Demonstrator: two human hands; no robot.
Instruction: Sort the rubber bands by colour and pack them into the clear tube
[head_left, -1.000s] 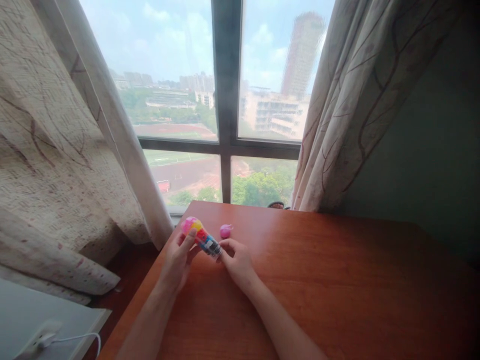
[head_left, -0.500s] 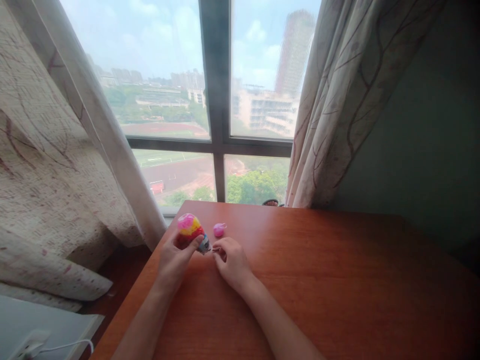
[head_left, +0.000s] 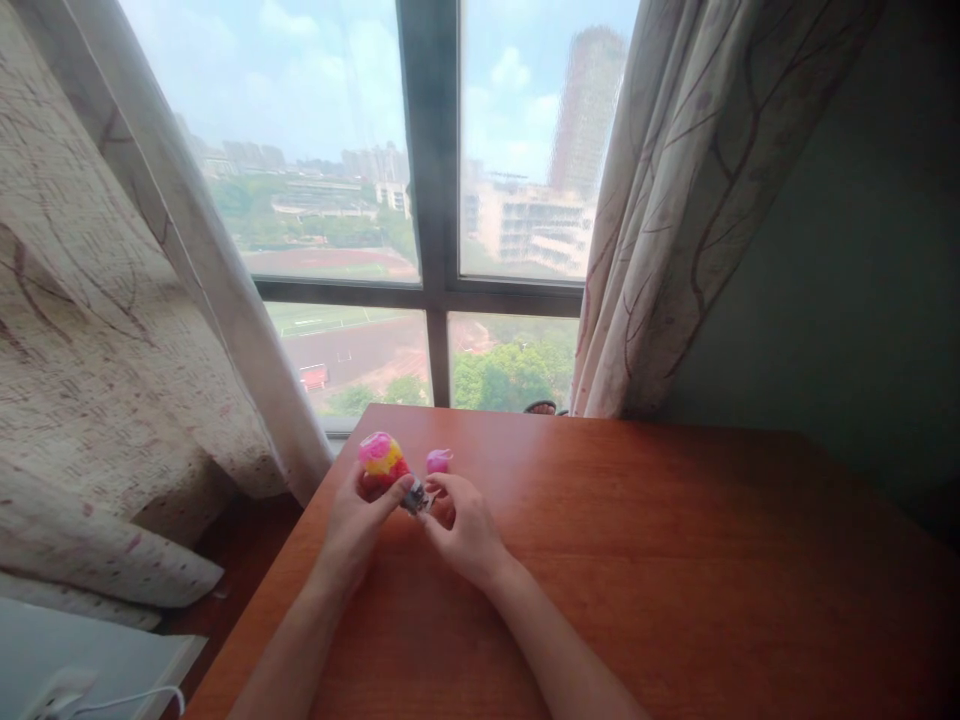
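Head view, grip: the left hand is closing around a small multicoloured tube, thumb lying across its front and fingers wrapping behind, so the hand is holding it firmly.
Head view, other hand: the right hand is pinching narrowly at the tube's lower, darker end, thumb and forefinger meeting there; whether they are gripping a separate small part cannot be told.
Tube: it is tilting, its pink and yellow top rising up and away above the left hand, its red middle sitting in the grip, its dark end pointing down towards the right hand.
Between the hands: the two hands are nearly touching, with the tube's lower end bridging them.
Beyond the grip: a small pink cap is lying on the table, just past the right hand's fingertips and just right of the tube's top, apart from both.
Support: both hands are hovering low over the near left part of the wooden table; contact with it cannot be told.
Further off: a window is standing behind the table's far edge, with a curtain hanging left of the left hand and another curtain hanging well right of the right hand.
In the way: nothing is lying between the hands and the cap.
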